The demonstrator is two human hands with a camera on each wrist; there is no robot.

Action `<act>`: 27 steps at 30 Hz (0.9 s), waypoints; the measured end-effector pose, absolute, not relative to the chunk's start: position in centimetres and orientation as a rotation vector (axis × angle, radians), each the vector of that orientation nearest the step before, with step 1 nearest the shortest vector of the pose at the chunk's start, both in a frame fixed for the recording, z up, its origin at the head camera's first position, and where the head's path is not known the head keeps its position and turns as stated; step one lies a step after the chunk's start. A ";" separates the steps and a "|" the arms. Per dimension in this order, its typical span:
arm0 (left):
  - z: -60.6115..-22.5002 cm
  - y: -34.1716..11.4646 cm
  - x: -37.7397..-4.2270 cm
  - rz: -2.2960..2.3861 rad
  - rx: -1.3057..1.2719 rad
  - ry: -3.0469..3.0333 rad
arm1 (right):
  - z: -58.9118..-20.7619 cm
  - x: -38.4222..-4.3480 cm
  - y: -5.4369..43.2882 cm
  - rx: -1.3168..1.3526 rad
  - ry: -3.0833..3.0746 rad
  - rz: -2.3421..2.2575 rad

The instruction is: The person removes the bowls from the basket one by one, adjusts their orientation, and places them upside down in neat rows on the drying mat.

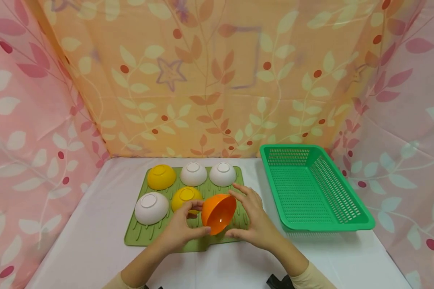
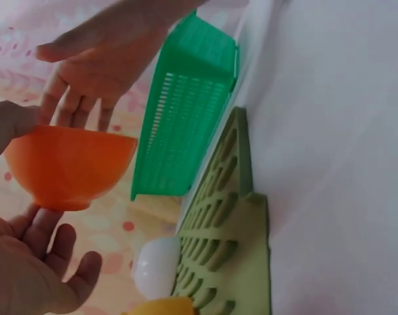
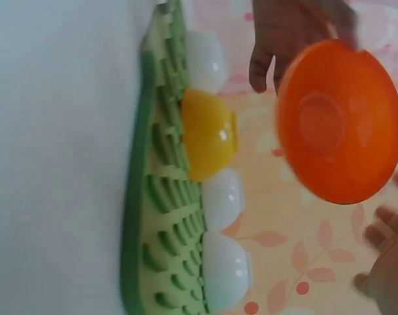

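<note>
An orange bowl point(image 1: 211, 210) is held up tilted on its side, its hollow facing right. My left hand point(image 1: 181, 228) grips it, thumb at the rim and fingers by the base, as the left wrist view shows. To the right of the bowl my right hand point(image 1: 256, 220) is spread with its fingers apart; in the right wrist view a gap separates it from the bowl. Below lies a green drying mat point(image 1: 134, 237) with upside-down bowls: a yellow bowl point(image 1: 161, 177) and a white bowl point(image 1: 151, 208) at left, another yellow bowl point(image 1: 185, 196) partly behind my left fingers.
Two more white bowls, one at back middle point(image 1: 193, 174) and one at back right point(image 1: 222, 174), stand upside down on the mat. A green perforated basket point(image 1: 325, 228) is on the right of the white-covered table point(image 1: 90, 241). Patterned cloth point(image 1: 202, 100) hangs behind and at both sides.
</note>
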State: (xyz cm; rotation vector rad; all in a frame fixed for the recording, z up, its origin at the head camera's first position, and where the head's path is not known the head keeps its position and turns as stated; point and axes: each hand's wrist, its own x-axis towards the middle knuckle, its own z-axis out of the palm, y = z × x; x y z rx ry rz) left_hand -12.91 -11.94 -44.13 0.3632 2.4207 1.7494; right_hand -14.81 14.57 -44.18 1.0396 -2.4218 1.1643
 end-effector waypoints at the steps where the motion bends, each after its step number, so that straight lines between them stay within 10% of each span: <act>1: -44.1 -12.0 -12.8 1.725 0.399 2.485 | -44.0 -14.8 14.7 0.987 -2.451 1.218; 27: -43.8 -12.5 -12.7 1.063 1.371 3.089 | -43.9 -15.0 14.9 0.711 -2.831 1.762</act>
